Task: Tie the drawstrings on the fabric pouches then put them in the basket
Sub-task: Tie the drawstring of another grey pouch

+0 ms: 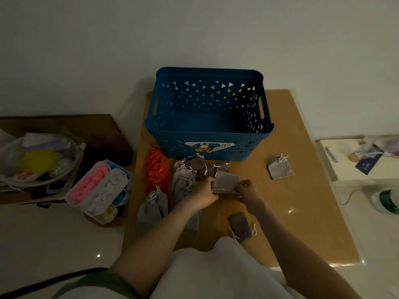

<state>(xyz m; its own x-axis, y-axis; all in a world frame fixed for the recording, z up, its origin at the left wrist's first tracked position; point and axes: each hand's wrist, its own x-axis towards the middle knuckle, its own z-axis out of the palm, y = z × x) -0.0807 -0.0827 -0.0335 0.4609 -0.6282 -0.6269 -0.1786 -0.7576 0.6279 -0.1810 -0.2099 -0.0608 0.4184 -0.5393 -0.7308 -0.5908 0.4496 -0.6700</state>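
Dim light fell on a brown mat spread over a pale floor. Nearest the camera, two bare forearms reached out over a lap in white cloth. Just ahead of the lap a dark grey pouch lay flat on the mat, its white cords trailing beside it.

Beyond it the left hand and the right hand met low over the mat with the held pouch, a grey one, stretched between them. The left hand's fingers were curled round its left edge, and the right hand's fingers pinched its right side by the cords.

To the left, a pale grey pouch with a gathered neck lay near the mat's edge. Farther on, a heap of grey pouches sat beside a pile of orange pouches. Well apart on the right lay a lone pouch, cord bunched at its top.

Behind the heap, the blue basket stood upright at the far end of the mat, a sticker on its front wall. A clear plastic box of pink and white items rested off the mat to the left, and a pale wall rose behind everything.
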